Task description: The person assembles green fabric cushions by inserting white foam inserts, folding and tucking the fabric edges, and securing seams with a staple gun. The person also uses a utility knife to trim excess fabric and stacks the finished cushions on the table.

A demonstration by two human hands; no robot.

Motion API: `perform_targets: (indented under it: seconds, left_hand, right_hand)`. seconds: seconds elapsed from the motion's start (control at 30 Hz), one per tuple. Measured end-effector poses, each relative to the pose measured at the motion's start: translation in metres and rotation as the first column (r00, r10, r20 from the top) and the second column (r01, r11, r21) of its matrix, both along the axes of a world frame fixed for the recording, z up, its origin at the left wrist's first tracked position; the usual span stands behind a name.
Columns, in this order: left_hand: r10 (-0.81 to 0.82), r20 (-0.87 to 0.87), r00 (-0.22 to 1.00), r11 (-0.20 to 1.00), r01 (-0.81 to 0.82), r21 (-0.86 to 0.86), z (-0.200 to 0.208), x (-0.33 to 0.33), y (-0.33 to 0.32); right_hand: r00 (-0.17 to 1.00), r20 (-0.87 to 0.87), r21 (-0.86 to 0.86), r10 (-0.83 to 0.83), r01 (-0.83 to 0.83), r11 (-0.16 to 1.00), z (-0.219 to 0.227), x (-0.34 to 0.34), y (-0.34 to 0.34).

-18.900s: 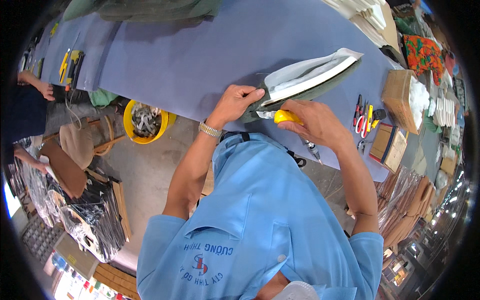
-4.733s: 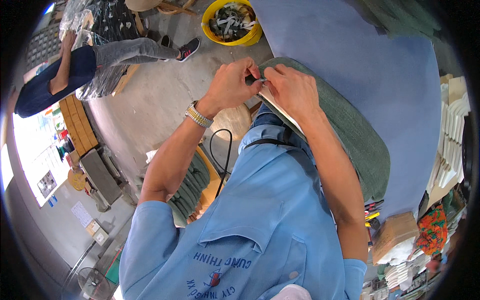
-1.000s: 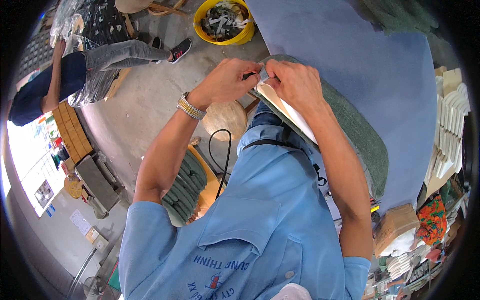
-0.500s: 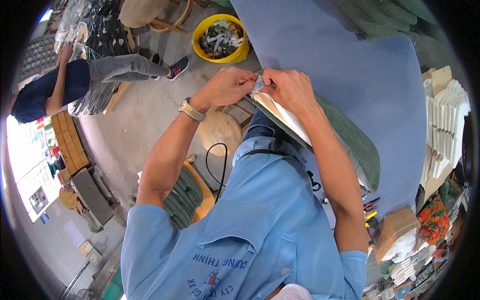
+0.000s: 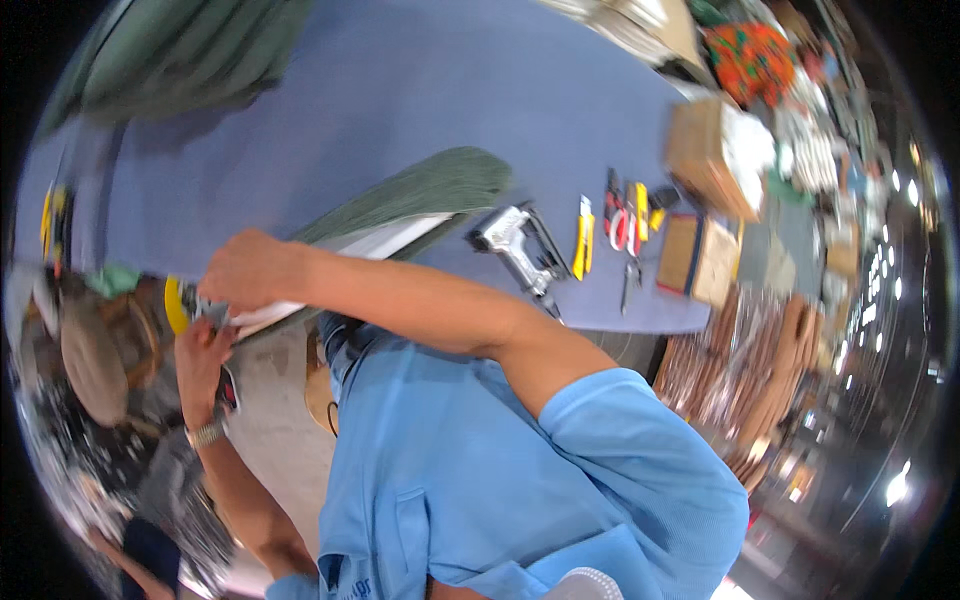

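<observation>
A long pad covered in green fabric, with a pale board-like underside, lies slanted along the near edge of the blue table. Both my hands are at its far-left end. My left hand, with a watch on the wrist, pinches a greyish-white flap of cloth there. My right hand curls over the same end from above, its fingertips closed at the flap and partly blurred. Beyond the pad's right end rests a staple gun, touched by neither hand.
Right of the staple gun lie a yellow utility knife and red-handled pliers. A cardboard box stands at the table's right. Green fabric is heaped at the far left. A stool and another person are at left.
My view has swung to the right, bringing the staple gun and hand tools into sight. Both hands stay at the same end of the pad, fingers still on the flap.
</observation>
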State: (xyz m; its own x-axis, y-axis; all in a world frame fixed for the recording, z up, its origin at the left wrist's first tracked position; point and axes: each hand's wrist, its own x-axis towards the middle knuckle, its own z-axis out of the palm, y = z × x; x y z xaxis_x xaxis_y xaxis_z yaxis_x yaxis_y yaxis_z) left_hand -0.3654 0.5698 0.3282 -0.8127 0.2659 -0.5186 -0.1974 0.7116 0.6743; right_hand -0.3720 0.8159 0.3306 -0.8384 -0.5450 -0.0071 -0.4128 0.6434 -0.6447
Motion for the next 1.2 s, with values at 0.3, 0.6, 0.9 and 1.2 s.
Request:
perform_targets:
  seconds: [0.3, 0.6, 0.9, 1.2]
  left_hand:
    - [-0.006, -0.238, 0.971, 0.999, -0.003, -0.039, -0.041, -0.009, -0.003]
    - [-0.241, -0.502, 0.831, 0.965, 0.149, -0.217, 0.007, -0.032, 0.046]
    - [-0.079, -0.426, 0.901, 0.994, 0.037, -0.107, -0.02, -0.022, 0.026]
    - [-0.079, -0.418, 0.905, 0.994, 0.103, 0.034, -0.005, 0.0, 0.038]
  right_hand:
    - [0.014, -0.024, -0.374, -1.0, 0.927, 0.021, -0.007, 0.2, 0.256]
    - [0.262, 0.838, -0.464, -0.479, 0.804, -0.372, -0.096, 0.172, 0.173]
    - [-0.134, 0.231, -0.268, -0.964, 0.944, -0.195, -0.089, 0.239, 0.253]
    - [-0.343, 0.616, -0.42, -0.709, 0.619, -0.664, -0.148, 0.382, 0.282]
